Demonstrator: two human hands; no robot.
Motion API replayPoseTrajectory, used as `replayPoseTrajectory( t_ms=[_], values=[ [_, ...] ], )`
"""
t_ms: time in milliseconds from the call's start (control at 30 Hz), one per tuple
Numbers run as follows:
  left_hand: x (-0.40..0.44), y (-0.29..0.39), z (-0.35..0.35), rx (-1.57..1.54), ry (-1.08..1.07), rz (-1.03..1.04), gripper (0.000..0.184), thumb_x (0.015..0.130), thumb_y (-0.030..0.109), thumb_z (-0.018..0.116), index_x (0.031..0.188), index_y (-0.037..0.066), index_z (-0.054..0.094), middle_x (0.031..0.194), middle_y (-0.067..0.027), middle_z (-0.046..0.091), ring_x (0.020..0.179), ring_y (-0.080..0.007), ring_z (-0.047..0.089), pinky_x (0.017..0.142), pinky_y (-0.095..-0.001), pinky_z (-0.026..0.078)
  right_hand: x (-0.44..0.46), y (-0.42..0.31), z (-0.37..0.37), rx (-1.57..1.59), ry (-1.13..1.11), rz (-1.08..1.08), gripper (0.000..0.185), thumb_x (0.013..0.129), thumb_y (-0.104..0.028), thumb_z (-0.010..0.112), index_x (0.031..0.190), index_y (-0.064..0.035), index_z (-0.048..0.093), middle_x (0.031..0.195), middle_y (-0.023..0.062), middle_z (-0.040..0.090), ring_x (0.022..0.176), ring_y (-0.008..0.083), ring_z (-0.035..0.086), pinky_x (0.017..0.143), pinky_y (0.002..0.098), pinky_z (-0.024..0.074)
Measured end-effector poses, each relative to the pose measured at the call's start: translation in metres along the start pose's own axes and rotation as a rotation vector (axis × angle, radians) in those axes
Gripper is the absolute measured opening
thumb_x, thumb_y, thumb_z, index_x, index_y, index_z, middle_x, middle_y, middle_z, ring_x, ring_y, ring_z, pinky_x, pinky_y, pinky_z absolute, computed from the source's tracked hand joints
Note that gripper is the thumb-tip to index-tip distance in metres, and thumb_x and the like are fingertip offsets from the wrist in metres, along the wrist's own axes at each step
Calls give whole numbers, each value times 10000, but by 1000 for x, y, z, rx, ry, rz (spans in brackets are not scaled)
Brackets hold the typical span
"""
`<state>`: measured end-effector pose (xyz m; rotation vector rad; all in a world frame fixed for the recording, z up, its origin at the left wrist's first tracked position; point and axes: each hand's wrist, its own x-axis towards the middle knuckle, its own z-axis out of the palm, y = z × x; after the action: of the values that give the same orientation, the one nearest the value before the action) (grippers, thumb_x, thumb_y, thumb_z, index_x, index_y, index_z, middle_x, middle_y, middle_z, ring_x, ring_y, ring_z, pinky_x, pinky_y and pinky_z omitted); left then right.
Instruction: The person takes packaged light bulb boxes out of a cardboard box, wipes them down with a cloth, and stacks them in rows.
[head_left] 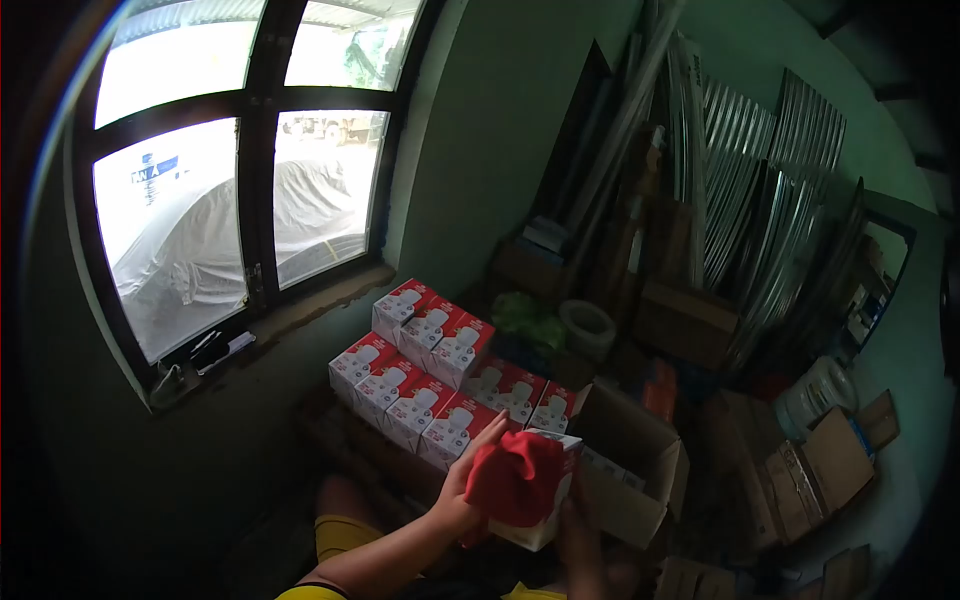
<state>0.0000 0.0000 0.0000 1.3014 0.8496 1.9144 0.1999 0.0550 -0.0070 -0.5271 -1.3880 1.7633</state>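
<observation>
Left hand (pixel 463 500) against red cloth (pixel 518 478), fingers partly covered, right hand (pixel 580 530) dim beside the box (pixel 536 533), neither grip clear enough to tell, cloth hiding much of the box, stacked boxes (pixel 420 408) alongside, open carton's (pixel 640 455) inside shadowed.

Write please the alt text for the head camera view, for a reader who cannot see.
A person's left hand holds a red cloth against a box, the right hand at its side. Nearby are rows of red-and-white boxes and an open carton; a window is at left, corrugated sheets lean behind.
</observation>
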Motion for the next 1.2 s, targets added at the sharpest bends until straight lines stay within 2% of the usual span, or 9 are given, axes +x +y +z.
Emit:
replayPoseTrajectory(
  t_ms=[167,200,267,367,467,600,900,1133,1200],
  values=[
    [-16,-30,13,205,148,184,620,935,126,630,1476,-5,356,1550,-142,356,1439,-234,333,1179,-352,267,-2,-5,35,-377,61,-263,1055,826,-393,745,1555,5,94,1564,195,256,1456,284,238,1173,417,211],
    [-12,-34,17,-140,181,-52,846,870,132,704,1537,16,197,1411,-145,496,1295,-209,488,1100,-326,373,-3,-11,38,-426,56,-296,1069,819,-407,749,1555,4,93,1562,197,260,1455,286,240,1174,418,208],
    [-15,-2,30,108,6,54,522,983,112,540,1460,-4,360,1452,-143,452,1354,-231,429,1150,-322,314,1,-16,29,-515,69,-394,1117,797,-437,762,1557,4,73,1557,189,268,1439,294,276,1163,419,238],
    [-23,-1,44,290,28,73,508,1006,177,534,1452,-4,372,1409,-134,492,1319,-208,462,1132,-313,331,1,-32,45,-159,172,-399,1118,788,-442,775,1554,18,102,1538,184,302,1400,289,351,1126,411,311],
    [6,-12,30,-832,125,-486,722,957,418,567,1515,59,281,1456,-151,456,1301,-275,474,1085,-383,392,-2,-22,43,-255,62,-424,1119,786,-438,775,1551,28,103,1536,191,310,1397,295,355,1129,412,305],
    [21,-4,13,-526,105,171,693,1005,407,470,1561,180,125,1621,-156,158,1466,-278,256,1113,-460,363,-19,8,25,-585,-114,-530,1080,806,-375,774,1545,43,106,1551,220,289,1408,311,344,1134,428,290],
    [-3,5,25,-421,-106,-152,728,964,349,591,1553,120,231,1477,-147,437,1317,-248,467,1109,-348,353,-3,-21,40,-187,-133,-649,1098,792,-296,800,1563,-7,73,1562,205,277,1420,302,330,1138,439,284],
    [30,39,28,-606,139,51,583,954,407,599,1429,104,448,1265,-96,587,1102,-216,590,939,-379,485,-6,-4,20,-689,-229,-655,1094,733,-278,844,1556,-19,171,1528,213,332,1396,340,372,1109,448,325],
    [31,42,26,-670,239,-161,587,957,378,599,1440,88,432,1312,-117,558,1156,-215,564,954,-361,478,-8,2,16,-545,-157,-572,1077,753,-270,833,1558,-21,161,1535,203,324,1396,330,369,1115,451,320]
  ],
)
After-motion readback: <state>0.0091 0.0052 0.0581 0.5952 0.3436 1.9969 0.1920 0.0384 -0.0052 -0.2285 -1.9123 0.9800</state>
